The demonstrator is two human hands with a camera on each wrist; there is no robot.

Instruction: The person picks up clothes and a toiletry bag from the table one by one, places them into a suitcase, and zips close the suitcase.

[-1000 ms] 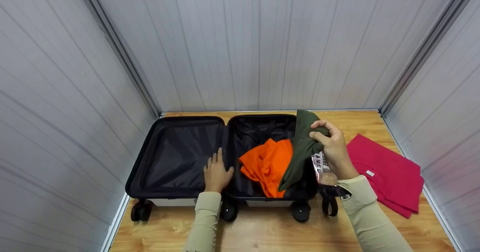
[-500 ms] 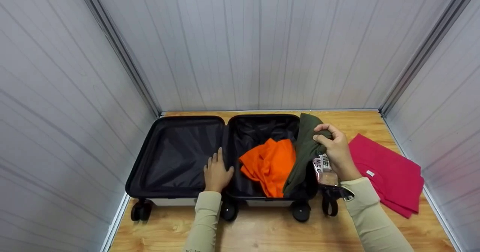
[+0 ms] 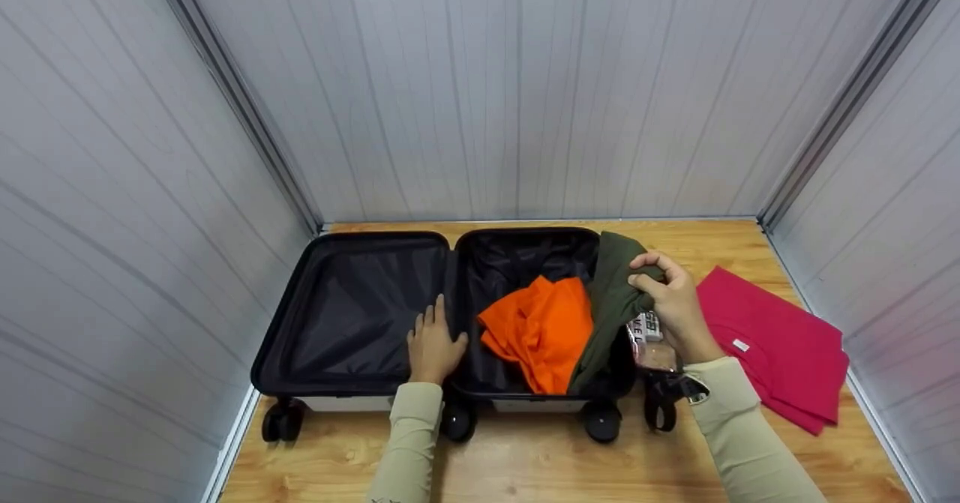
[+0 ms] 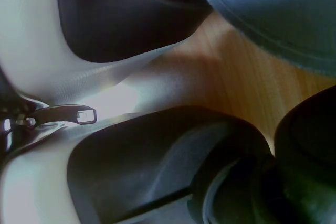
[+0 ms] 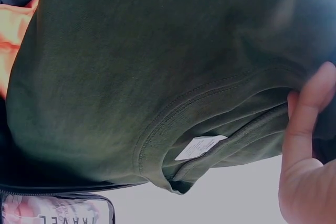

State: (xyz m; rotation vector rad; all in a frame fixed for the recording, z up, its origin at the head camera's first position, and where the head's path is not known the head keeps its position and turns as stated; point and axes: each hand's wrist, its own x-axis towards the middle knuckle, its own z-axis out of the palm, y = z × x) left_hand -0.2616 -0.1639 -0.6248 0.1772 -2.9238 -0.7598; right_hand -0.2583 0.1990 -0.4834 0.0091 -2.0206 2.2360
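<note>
My right hand (image 3: 675, 300) pinches a dark green T-shirt (image 3: 621, 285) near its neckline; the shirt hangs over the right edge of the open suitcase (image 3: 517, 239). In the right wrist view the green collar and a white label (image 5: 200, 147) show beside the thumb (image 5: 304, 124). A crumpled orange garment (image 3: 540, 330) lies in the suitcase's right half, partly covered by the green shirt. My left hand (image 3: 433, 349) rests with fingers extended at the inner edge of the left half, near the hinge. The left wrist view shows no hand, only the case's outside and a zipper pull (image 4: 63, 115).
A folded pink-red shirt (image 3: 772, 338) lies on the wooden floor at the right. Between it and the suitcase is a clear pouch (image 3: 651, 342) with printed letters and a black strap. Black wheels (image 3: 602, 422) stick out at the front. Pale panel walls (image 3: 517, 91) surround the floor.
My right hand has shifted slightly right and down with the green shirt, which now sits lower along the suitcase's right edge. The left hand has stayed in place.
</note>
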